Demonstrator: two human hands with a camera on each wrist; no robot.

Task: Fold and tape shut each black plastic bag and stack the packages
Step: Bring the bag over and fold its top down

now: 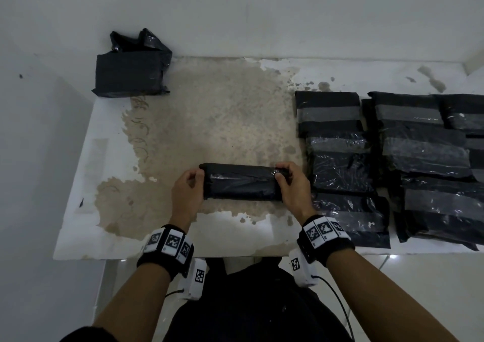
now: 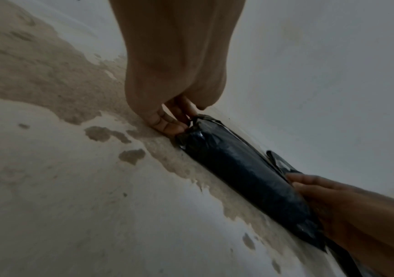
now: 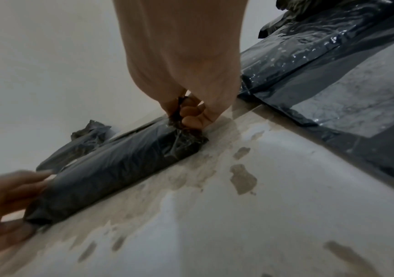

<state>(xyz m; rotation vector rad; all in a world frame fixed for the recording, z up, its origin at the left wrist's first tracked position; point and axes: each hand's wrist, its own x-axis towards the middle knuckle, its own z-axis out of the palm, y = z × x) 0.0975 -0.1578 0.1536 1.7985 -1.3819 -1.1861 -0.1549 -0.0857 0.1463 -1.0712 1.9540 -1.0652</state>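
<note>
A black plastic bag folded into a long package (image 1: 241, 183) lies across the worn middle of the table, with a glossy strip of clear tape along its top. My left hand (image 1: 196, 178) holds its left end, fingers curled against the fold (image 2: 174, 127). At the other end, my right hand (image 1: 281, 175) pinches the crumpled, taped plastic (image 3: 186, 114). The package (image 2: 245, 176) rests flat on the surface between both hands. Taped packages (image 1: 337, 148) lie stacked just right of my right hand, and a second stack (image 1: 429, 156) lies farther right.
An unsealed black bag (image 1: 131, 72) with its open end bunched up sits at the table's far left corner against the wall. The white table (image 1: 78, 231) has a large brown worn patch. Its front edge runs just before my wrists.
</note>
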